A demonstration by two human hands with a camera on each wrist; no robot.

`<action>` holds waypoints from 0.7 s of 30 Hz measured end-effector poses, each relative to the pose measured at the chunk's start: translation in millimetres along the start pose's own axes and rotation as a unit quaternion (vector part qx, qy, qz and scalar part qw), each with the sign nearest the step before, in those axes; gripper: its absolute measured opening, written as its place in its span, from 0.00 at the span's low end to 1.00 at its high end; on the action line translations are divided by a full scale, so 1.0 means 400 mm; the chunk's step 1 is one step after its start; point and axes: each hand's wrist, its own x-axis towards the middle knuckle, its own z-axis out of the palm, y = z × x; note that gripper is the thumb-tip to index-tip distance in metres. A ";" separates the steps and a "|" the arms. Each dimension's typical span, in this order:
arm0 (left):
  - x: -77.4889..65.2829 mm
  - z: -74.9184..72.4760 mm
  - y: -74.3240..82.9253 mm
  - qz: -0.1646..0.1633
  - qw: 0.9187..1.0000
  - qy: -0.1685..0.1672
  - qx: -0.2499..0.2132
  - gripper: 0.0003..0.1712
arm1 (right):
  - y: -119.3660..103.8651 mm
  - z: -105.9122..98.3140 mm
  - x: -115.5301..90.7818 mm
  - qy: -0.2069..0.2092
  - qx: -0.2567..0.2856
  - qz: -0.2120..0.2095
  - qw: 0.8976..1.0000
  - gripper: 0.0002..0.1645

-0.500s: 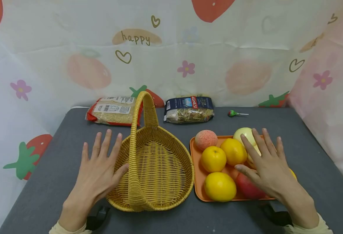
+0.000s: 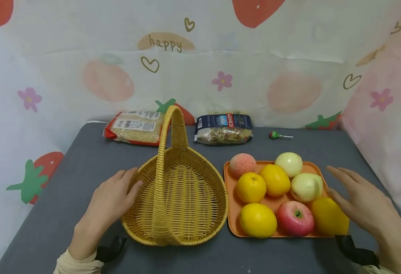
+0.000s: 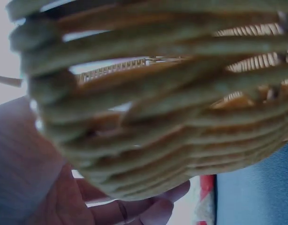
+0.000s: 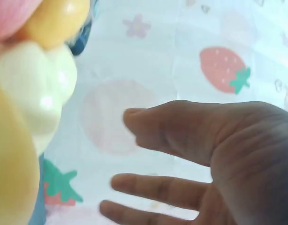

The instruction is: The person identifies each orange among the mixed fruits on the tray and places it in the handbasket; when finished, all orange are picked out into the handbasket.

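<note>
Left hand (image 2: 113, 196): at the basket's left side; thumb at the rim, set apart from the fingers, which extend along the outer wall. Nothing pinched; firm contact cannot be told.

Rice bag (image 2: 135, 131): behind the basket, to its left. Probably dense and yielding; support from beneath.

Basket (image 2: 190, 190): woven, upright, with arched handle (image 2: 160, 179). Likely light and fairly stiff, slight give in the weave. Hold at the handle's top, or by opposite sides of the rim.

Pasta bag (image 2: 223, 130): behind the basket, to its right. Crinkly film, contents likely breakable; grasp gently round the middle.

Tray (image 2: 234, 213): orange, just right of the basket, bearing peach (image 2: 243, 164), apple (image 2: 295, 218), pear (image 2: 306, 187) and other yellow and pale fruit. Glossy skins, perhaps slippery; cup each at its widest. Peach rougher, likely surer to grip.

Lollipop (image 2: 275, 135): behind and right of the basket. Light; pinch the stick.

Right hand (image 2: 366, 199): well right of the basket, beside the tray's far end; fingers loosely extended, gaps between some, holding nothing.

Markings: rice bag, white label with barcode, print too small to read; cloth (image 2: 241, 57) behind the basket, "happy"; pasta bag, "AGNESI" on red.
</note>
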 end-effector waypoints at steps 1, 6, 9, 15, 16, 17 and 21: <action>0.001 0.002 -0.002 0.002 1.000 0.002 -0.001 0.25 | 0.011 0.000 -0.001 -0.018 0.004 0.012 1.000 0.39; 0.001 0.008 -0.011 0.023 1.000 0.013 0.007 0.20 | 0.050 0.007 0.006 -0.099 0.015 0.034 0.994 0.42; 0.001 0.009 -0.015 0.030 0.999 0.011 0.011 0.20 | 0.055 0.021 0.011 -0.131 0.030 0.021 0.991 0.43; 0.005 0.007 -0.016 0.027 1.000 0.001 0.010 0.20 | 0.048 0.034 0.017 -0.163 0.051 0.015 0.985 0.43; 0.006 0.007 -0.016 0.027 1.000 0.000 0.010 0.20 | 0.047 0.033 0.017 -0.167 0.051 0.018 0.984 0.43; 0.006 0.007 -0.016 0.027 1.000 0.001 0.009 0.20 | 0.047 0.032 0.017 -0.173 0.050 0.021 0.983 0.43; 0.008 0.005 -0.016 0.028 1.000 0.001 0.006 0.20 | 0.047 0.030 0.015 -0.194 0.048 0.031 0.979 0.45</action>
